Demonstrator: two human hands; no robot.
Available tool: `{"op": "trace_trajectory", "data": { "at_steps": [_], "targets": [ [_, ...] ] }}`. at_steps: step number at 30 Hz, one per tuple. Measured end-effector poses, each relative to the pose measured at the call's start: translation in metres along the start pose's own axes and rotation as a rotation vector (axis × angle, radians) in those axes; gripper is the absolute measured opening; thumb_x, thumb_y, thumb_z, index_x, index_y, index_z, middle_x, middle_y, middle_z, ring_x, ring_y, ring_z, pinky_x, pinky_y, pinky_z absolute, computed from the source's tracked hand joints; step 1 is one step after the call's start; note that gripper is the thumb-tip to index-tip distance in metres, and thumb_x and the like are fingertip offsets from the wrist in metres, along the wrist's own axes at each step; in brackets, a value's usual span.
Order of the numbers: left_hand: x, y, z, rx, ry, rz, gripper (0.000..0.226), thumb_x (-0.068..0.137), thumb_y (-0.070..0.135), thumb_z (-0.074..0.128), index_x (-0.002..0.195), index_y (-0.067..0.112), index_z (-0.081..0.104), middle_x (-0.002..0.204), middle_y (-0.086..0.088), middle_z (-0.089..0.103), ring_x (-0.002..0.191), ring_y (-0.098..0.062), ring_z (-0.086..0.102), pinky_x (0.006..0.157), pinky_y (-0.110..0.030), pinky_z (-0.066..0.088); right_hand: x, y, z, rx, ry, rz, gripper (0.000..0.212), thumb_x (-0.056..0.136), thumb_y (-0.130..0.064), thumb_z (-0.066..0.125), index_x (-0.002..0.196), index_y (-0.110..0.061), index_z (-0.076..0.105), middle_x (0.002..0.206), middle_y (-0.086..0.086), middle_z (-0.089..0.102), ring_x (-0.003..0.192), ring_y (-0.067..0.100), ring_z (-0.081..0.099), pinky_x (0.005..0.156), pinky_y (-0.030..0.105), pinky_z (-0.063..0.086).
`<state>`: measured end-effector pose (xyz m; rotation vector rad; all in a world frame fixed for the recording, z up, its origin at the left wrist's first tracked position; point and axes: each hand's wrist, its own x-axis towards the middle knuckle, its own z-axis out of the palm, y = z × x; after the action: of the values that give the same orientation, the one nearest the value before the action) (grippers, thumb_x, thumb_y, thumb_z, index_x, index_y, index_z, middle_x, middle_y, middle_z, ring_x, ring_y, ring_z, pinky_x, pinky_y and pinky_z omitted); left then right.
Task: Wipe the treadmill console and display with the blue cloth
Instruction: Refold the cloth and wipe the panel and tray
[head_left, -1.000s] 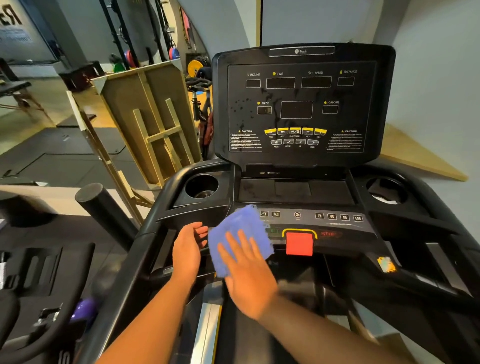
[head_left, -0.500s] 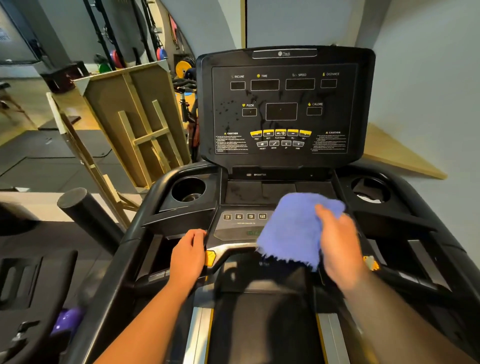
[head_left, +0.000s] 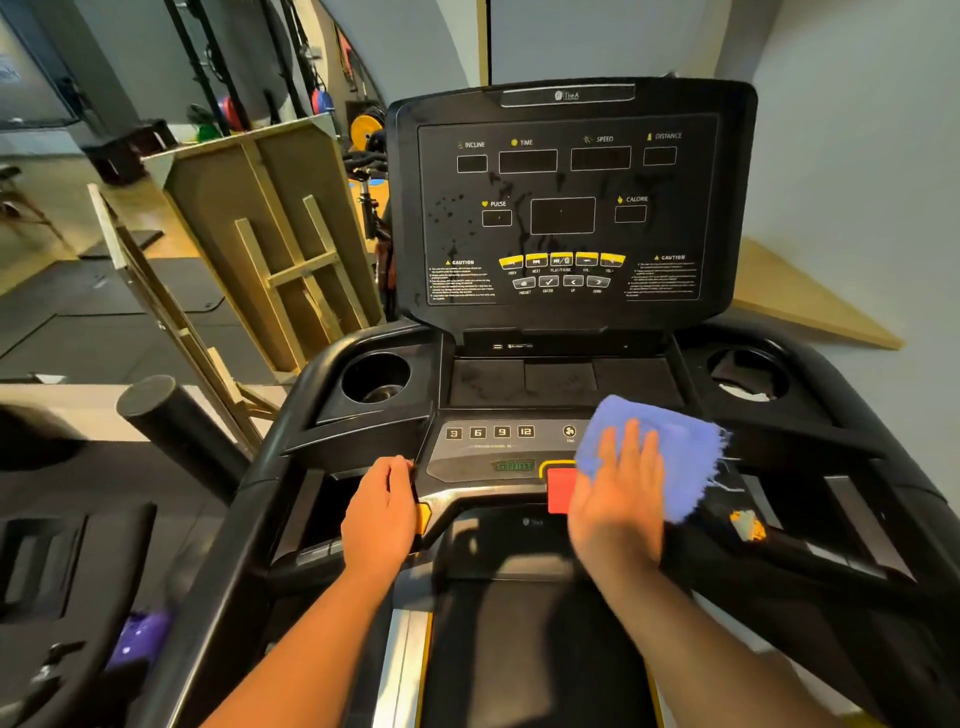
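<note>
1. Head view: one black treadmill console; one upright black display panel at 12 o'clock.
2. One fringed blue cloth on the console, at 3 o'clock of one red stop button.
3. Right hand: fingers straight, slightly spread, pressing the cloth flat.
4. Left hand: fingers curled over the console's edge at 9 o'clock.
5. Two round cup holders, at 10 and 2 o'clock.

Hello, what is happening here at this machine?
A person is cleaning a treadmill. The right hand presses a blue cloth flat on the lower console, right of the red stop button. The left hand rests at the console's left edge. The upright display shows dark splashes.
</note>
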<state>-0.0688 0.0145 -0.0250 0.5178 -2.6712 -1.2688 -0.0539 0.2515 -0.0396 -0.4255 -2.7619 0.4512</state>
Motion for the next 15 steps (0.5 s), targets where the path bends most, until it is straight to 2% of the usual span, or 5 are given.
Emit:
{"op": "trace_trajectory", "data": {
  "at_steps": [3, 5, 8, 12, 15],
  "targets": [
    [0.001, 0.001, 0.0, -0.012, 0.001, -0.012, 0.035, 0.108, 0.036, 0.032, 0.097, 0.028, 0.065, 0.089, 0.009, 0.064, 0.08, -0.003, 0.054, 0.069, -0.028, 0.037, -0.016, -0.046, 0.009, 0.016, -0.047, -0.18, 0.065, 0.1, -0.044, 0.02, 0.155, -0.009, 0.019, 0.165, 0.017, 0.014, 0.148, 0.042, 0.022, 0.124, 0.048, 0.004],
    [0.001, -0.001, 0.0, -0.029, 0.003, -0.023, 0.038, 0.107, 0.037, 0.03, 0.096, 0.03, 0.066, 0.091, 0.011, 0.065, 0.085, -0.005, 0.056, 0.078, -0.035, 0.04, -0.035, -0.072, 0.016, -0.026, -0.116, -0.401, 0.063, 0.092, -0.039, 0.043, 0.149, -0.01, 0.04, 0.158, 0.017, 0.033, 0.145, 0.039, 0.029, 0.123, 0.051, 0.017],
    [0.005, -0.004, -0.002, -0.18, -0.034, -0.056, 0.041, 0.105, 0.035, 0.031, 0.09, 0.034, 0.069, 0.094, 0.013, 0.071, 0.093, -0.009, 0.064, 0.085, -0.04, 0.048, -0.059, -0.093, 0.015, -0.063, -0.223, -0.618, 0.061, 0.089, -0.038, 0.037, 0.145, -0.015, 0.051, 0.153, 0.011, 0.046, 0.144, 0.036, 0.037, 0.118, 0.052, 0.033],
    [0.015, -0.002, -0.008, -0.391, -0.08, -0.137, 0.038, 0.104, 0.031, 0.036, 0.095, 0.025, 0.072, 0.097, 0.002, 0.075, 0.096, -0.018, 0.068, 0.086, -0.04, 0.051, -0.066, -0.076, 0.015, -0.16, -0.291, -0.87, 0.059, 0.089, -0.046, 0.036, 0.141, -0.024, 0.055, 0.152, 0.0, 0.049, 0.143, 0.03, 0.04, 0.124, 0.048, 0.016],
    [0.022, -0.004, -0.008, -0.495, -0.127, -0.205, 0.036, 0.102, 0.031, 0.039, 0.1, 0.021, 0.073, 0.101, -0.001, 0.076, 0.099, -0.019, 0.069, 0.09, -0.038, 0.05, -0.077, -0.058, 0.014, 0.18, -0.37, -0.905, 0.043, 0.093, -0.038, 0.049, 0.131, -0.024, 0.062, 0.144, -0.005, 0.058, 0.142, 0.021, 0.043, 0.121, 0.034, 0.022]
  ]
}}
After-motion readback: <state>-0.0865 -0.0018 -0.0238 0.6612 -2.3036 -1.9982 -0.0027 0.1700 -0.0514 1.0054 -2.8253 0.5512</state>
